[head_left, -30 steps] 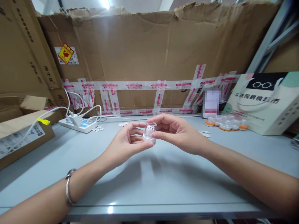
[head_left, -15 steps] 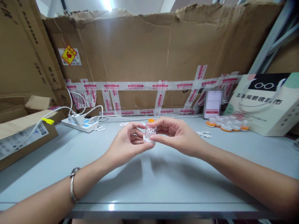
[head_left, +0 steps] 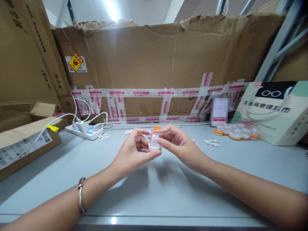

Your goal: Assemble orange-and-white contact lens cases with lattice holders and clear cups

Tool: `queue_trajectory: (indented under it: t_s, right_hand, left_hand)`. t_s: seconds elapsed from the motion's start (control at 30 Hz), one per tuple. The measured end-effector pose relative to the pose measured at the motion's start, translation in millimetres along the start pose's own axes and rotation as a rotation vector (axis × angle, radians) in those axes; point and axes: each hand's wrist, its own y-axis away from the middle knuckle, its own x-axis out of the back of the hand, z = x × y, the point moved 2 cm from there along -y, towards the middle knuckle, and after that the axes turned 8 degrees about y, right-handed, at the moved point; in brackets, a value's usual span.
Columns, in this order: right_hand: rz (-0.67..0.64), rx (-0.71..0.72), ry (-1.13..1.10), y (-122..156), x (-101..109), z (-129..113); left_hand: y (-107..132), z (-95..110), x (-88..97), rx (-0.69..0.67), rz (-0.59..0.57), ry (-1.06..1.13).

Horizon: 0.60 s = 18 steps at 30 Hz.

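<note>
One silver bracelet [head_left: 81, 195] circles the left wrist, close to the front edge of the grey table [head_left: 154, 199]. Two hands meet over the middle of the table: the left hand [head_left: 134, 147] grips the white lower ring of one small clear container [head_left: 154, 140], thumb at the front, while the right hand [head_left: 179, 141] pinches its clear upper part between thumb and fingers. The container is upright, with a trace of orange at its base.

Just behind it shows one orange ring [head_left: 157, 128], partly covered by fingers. To the left lie about five white discs [head_left: 104, 136]; to the right, one cluster of white pieces [head_left: 211, 143], too overlapped to count. Beyond that, clear containers with orange bases [head_left: 234, 137] crowd together, at least four bases showing.

One white power strip [head_left: 84, 132] carries a white adapter [head_left: 82, 126]; one yellow tag [head_left: 52, 128] marks a cable by an open carton [head_left: 45, 157], whose label has a blue pen mark and print too small to read. One paper bag [head_left: 267, 128] bears a glasses logo and large Chinese characters ending 眼镜超市. A pixelated panel [head_left: 220, 110] stands beside it.

Across the back, a large cardboard sheet [head_left: 149, 57] has red-printed tape and one yellow-and-red broken-glass sticker [head_left: 75, 62] over a white label.
</note>
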Motion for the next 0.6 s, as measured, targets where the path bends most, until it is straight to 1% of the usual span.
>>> queue_trajectory:
  t_s: [0.07, 0.13, 0.27, 0.3, 0.47, 0.53, 0.6]
  right_hand:
    - [0.057, -0.012, 0.046, 0, 0, 1]
    - [0.076, -0.007, 0.068, 1, 0, 1]
    - [0.003, -0.007, -0.002, 2, -2, 1]
    - [0.006, -0.008, -0.007, 2, -2, 1]
    - [0.166, -0.014, 0.119, 3, -3, 3]
    - [0.143, -0.026, 0.088, 4, -4, 6]
    - [0.066, -0.043, -0.007, 4, -4, 7]
  left_hand:
    - [0, -2, -0.6, 0.001, -0.006, 0.004]
    - [1, -3, -1.1, 0.001, -0.023, 0.023]
    - [0, -5, -0.6, -0.005, -0.026, 0.04]
    - [0, -5, -0.6, -0.013, -0.025, 0.039]
    - [0, -8, -3.1, -0.053, -0.053, 0.025]
    - [-1, -10, -2.9, -0.024, -0.065, 0.036]
    - [-2, -11, -1.0, 0.018, -0.061, 0.067]
